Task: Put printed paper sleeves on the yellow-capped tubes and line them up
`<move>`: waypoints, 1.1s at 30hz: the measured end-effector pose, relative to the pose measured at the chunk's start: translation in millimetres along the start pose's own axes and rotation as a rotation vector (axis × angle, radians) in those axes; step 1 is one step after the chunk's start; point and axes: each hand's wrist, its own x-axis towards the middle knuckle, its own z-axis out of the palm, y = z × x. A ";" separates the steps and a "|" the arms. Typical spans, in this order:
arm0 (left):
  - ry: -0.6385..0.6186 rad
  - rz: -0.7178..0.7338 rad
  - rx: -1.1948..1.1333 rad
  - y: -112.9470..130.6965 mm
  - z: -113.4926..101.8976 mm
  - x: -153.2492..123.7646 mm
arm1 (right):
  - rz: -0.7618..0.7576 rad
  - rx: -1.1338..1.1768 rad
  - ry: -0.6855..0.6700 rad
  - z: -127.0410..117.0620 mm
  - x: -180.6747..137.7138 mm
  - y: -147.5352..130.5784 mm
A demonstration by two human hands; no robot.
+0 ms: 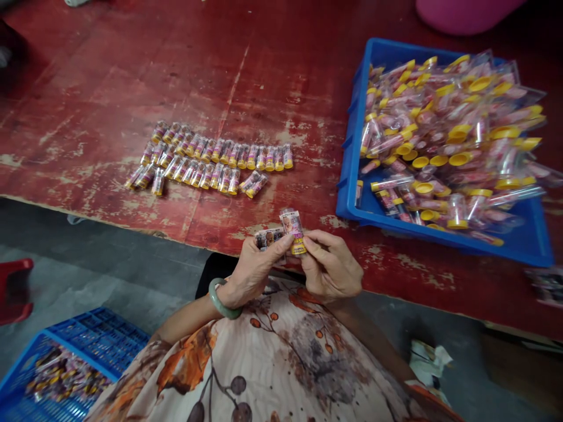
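Note:
Near the table's front edge, my left hand (257,264) is closed on a small stack of dark printed cards (269,237), its thumb also against a small clear tube (292,230) with a yellow end and a printed insert. My right hand (332,265) pinches the tube's yellow lower end between thumb and fingertips. Beyond my hands, rows of similar yellow-ended tubes (206,176) lie side by side on the table. A separate pair of tubes (253,183) rests closest to my hands.
On the right, a blue tray (352,146) holds a heap of yellow-capped tubes on the worn red table (290,64). A pink container (466,14) stands at the back. Below left are a blue crate (101,334) of tubes and a red stool (15,290).

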 end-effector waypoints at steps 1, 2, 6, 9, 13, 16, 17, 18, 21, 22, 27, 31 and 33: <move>-0.001 0.005 0.005 0.3 -1.3 0.2 | 0.002 0.000 -0.008 0.0 -1.0 0.3; -0.002 0.007 0.008 0.7 -3.0 0.5 | 0.005 0.001 -0.021 0.0 -1.7 0.4; -0.001 0.025 0.037 1.9 -12.4 1.7 | 0.004 0.050 -0.102 1.5 0.4 -2.3; 0.024 0.043 0.067 2.3 -20.8 1.0 | 0.007 0.089 -0.134 6.5 3.2 -4.2; 0.018 0.043 0.054 1.8 -27.1 -2.0 | -0.009 0.079 -0.099 14.1 -1.1 -2.5; 0.035 0.044 0.034 1.2 -26.6 -4.3 | -0.017 0.057 -0.102 15.3 -8.6 -1.6; 0.040 0.047 0.020 1.1 -26.0 -4.8 | -0.017 0.052 -0.102 15.1 -10.5 -1.9; 0.041 0.048 0.005 1.1 -25.3 -5.1 | -0.017 0.050 -0.097 14.8 -11.7 -2.6; 0.033 0.040 -0.035 1.3 -23.6 -5.4 | -0.030 0.051 -0.065 14.4 -11.1 -5.8; 0.030 0.036 -0.043 1.4 -23.2 -5.5 | -0.038 0.053 -0.058 14.4 -10.0 -6.9; 0.038 0.003 -0.060 1.7 -21.3 -6.6 | -0.033 0.059 -0.049 13.8 -6.4 -9.2; 0.042 0.017 -0.074 2.0 -19.3 -9.0 | 0.029 0.085 -0.014 14.6 -5.9 -12.0; 0.036 0.042 -0.070 1.7 -19.1 -9.9 | 0.048 0.085 0.031 14.7 -4.6 -14.9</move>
